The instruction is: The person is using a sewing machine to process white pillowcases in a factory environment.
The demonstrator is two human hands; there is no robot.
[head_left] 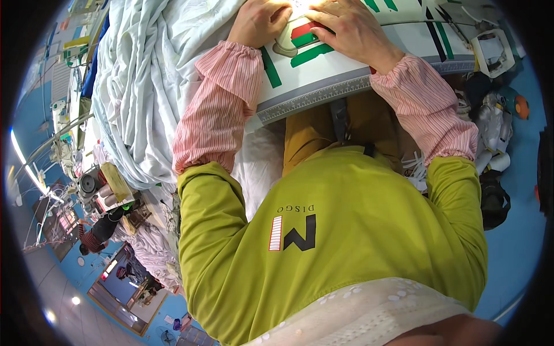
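My left hand (261, 22) is at the top edge of the head view, over a white sewing table (323, 74). Its fingers are curled together, with the tips lost in a bright glare. To the right, my right hand (351, 33) lies low over the table, its fingers stretched leftward into the same glare and the thumb held apart. Whatever is between the two hands is washed out by the light. Red tape (301, 30) and green tape (311, 55) mark the surface just below them. A grey ruler strip (323, 92) runs along the table's near edge.
A large heap of pale cloth (138, 86) hangs at the left. A white frame-like holder (492, 53) stands at the table's right end, with scissors-like tools (453, 26) near it. Bundled white items (493, 127) are beyond my right arm. Another person (101, 233) is far left.
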